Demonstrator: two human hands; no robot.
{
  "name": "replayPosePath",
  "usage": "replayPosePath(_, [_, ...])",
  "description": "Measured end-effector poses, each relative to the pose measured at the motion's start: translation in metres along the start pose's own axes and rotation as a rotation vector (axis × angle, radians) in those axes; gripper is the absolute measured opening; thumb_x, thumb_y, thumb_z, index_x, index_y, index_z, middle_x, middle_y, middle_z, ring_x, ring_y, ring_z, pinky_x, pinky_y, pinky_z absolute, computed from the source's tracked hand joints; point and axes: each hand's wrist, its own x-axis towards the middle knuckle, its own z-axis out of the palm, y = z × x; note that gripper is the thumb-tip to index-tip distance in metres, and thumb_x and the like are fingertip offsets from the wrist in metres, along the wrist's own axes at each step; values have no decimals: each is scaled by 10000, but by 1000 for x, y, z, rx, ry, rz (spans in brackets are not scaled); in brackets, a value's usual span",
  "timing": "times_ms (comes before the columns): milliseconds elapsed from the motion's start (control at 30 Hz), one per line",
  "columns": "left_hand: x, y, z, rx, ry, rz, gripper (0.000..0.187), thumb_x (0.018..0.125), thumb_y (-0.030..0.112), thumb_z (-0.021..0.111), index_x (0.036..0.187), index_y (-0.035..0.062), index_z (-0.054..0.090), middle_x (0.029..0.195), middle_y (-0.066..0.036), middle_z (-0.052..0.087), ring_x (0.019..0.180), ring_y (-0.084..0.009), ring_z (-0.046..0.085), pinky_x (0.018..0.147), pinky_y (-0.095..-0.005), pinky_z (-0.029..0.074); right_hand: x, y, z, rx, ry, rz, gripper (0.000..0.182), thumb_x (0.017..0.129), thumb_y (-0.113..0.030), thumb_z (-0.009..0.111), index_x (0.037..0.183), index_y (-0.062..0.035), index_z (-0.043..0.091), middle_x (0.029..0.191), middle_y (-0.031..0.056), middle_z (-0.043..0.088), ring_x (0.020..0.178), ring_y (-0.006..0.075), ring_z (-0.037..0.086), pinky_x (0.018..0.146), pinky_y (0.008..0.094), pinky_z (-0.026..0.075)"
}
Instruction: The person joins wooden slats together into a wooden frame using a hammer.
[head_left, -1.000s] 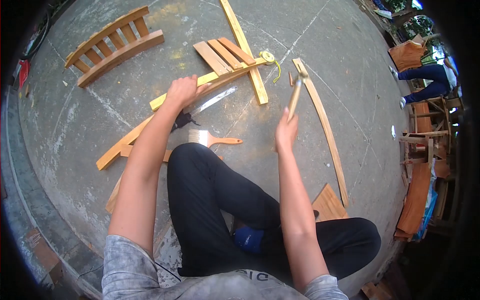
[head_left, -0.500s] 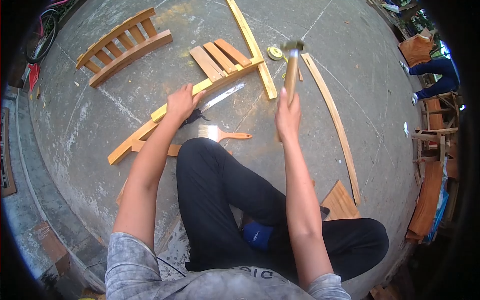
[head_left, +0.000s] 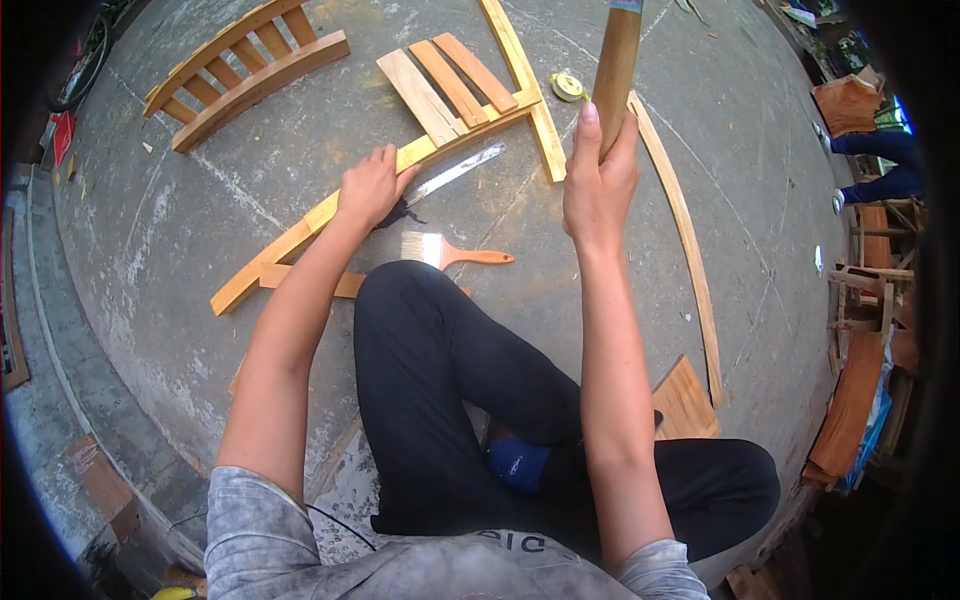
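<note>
My right hand point(head_left: 600, 185) is closed around the wooden handle of a hammer point(head_left: 618, 70), held up off the ground. The hammer's head lies almost wholly beyond the top edge of the view. My left hand point(head_left: 372, 188) grips a long yellowish wooden rail point(head_left: 330, 208) that slants across the concrete, its fingers over the far side. Three flat wooden slats point(head_left: 455, 85) meet the rail's far side. Toward its right end, another wooden bar point(head_left: 548, 140) crosses it. Just below the rail lies a metal blade point(head_left: 460, 170) with a dark handle, partly hidden by my left hand.
A paintbrush point(head_left: 478, 257) lies by my knee. A yellow tape measure point(head_left: 567, 87) and a curved wooden strip point(head_left: 675, 220) are to the right. A slatted frame point(head_left: 250, 90) stands far left. A board point(head_left: 688, 400) rests by my leg. Another person's legs point(head_left: 878, 150) show at right.
My right hand has lifted the hammer higher, taking its head out at the top. My left hand stays on the rail, whose two left lengths now look more in line. The view has shifted slightly.
</note>
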Motion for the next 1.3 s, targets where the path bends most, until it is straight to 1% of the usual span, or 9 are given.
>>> replayPosePath(133, [2,-2,1,16,-8,25,520,1096,556,532,1132,37,557,1048,-181,706,944,-376,754,719,-481,626,-14,50,24,-88,-14,-30,472,1129,-451,545,1275,-3,573,804,246,681,779,417,726,705,502,525])
replayPosePath(233, [1,-1,1,20,8,26,540,1091,576,527,1138,40,577,1049,-175,707,951,-355,760,739,-456,633,-27,136,37,-446,-300,141,498,1124,-467,537,1281,4,571,914,318,711,904,530,723,781,566,529])
replayPosePath(433, [0,0,0,27,1,14,525,1086,572,541,1127,50,574,1047,-162,708,948,-353,757,740,-457,632,-18,77,6,-248,-167,272,514,1124,-485,524,1220,14,598,995,331,731,971,548,718,840,573,526])
replayPosePath(600, [0,-3,4,29,37,45,516,1092,558,541,1115,43,561,1023,-166,703,916,-365,755,705,-469,624,-6,41,3,-14,-33,56,464,1136,-480,533,1166,-20,582,753,124,622,710,206,652,672,427,512])
replayPosePath(700, [1,-3,4,25,45,48,513,1093,554,541,1116,42,556,1015,-166,701,905,-371,755,692,-474,620,-17,26,15,56,-37,-14,459,1137,-479,534,1180,-23,571,744,124,620,675,219,655,644,436,507])
replayPosePath(833, [1,-3,4,8,52,41,516,1091,558,544,1131,44,558,1027,-165,704,916,-372,756,703,-474,620,-48,91,35,-299,-300,10,434,1120,-453,566,1195,-26,569,805,268,696,764,492,710,674,557,519])
replayPosePath(933, [-1,-2,4,12,50,51,516,1081,569,552,1129,55,571,1060,-166,715,945,-357,761,738,-463,631,-38,73,27,-462,-503,61,403,1116,-427,570,1216,-36,573,868,307,718,855,567,685,697,604,505])
replayPosePath(1200, [-3,-2,0,-18,22,25,532,1091,567,533,1172,43,570,1078,-172,710,969,-378,755,764,-484,626,-30,-38,17,-5,-231,-160,377,1130,-390,587,1197,-19,572,761,214,668,653,388,706,606,438,518])
replayPosePath(1300, [-3,-1,-2,-21,9,17,534,1089,571,536,1173,45,573,1079,-176,711,975,-379,756,764,-481,628,-43,-15,27,-42,-217,-184,352,1124,-357,601,1196,-13,575,777,219,680,704,410,719,640,464,533])
